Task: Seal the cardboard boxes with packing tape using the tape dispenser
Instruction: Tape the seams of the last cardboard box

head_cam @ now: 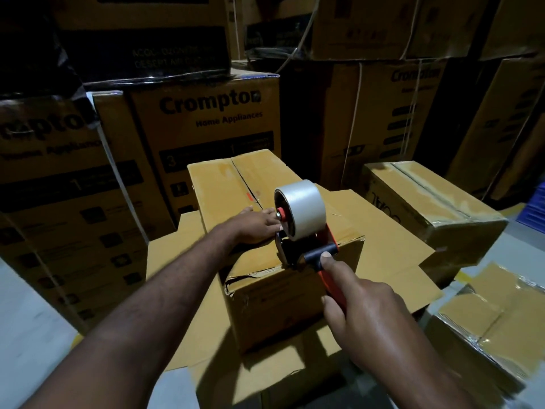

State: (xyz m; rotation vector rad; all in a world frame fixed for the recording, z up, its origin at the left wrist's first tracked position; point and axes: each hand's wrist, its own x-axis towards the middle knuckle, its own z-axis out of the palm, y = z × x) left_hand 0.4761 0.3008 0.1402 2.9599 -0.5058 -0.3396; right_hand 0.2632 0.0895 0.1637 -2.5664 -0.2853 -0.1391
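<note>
Box under work sits centre of scene, on flattened cardboard spread over the floor. Top flaps closed; centre seam runs near-to-far, bare at the far half, no tape visible there.

Left hand lies flat, palm down, on the left flap just beside the seam. Grip released, holding nothing. Judged purpose: press flaps level and steady the box vs. the pull of the tape.

Right hand clenched round the orange handle of the dispenser, thumb laid fwd along the black neck, prob. to bear the head down. Dispenser head rests on the box top at the near edge, over the seam line; clear roll stands upright above it.

Relative to grip: box lies far and left of the right hand, directly under the dispenser head and touching it. Whether tape end has stuck to the near face: cannot tell, blade area hidden.

Judged stage: start of seam run; far stretch not yet sealed.

Taped boxes, right: one far-right, one near-right. Printed cartons stacked behind.
</note>
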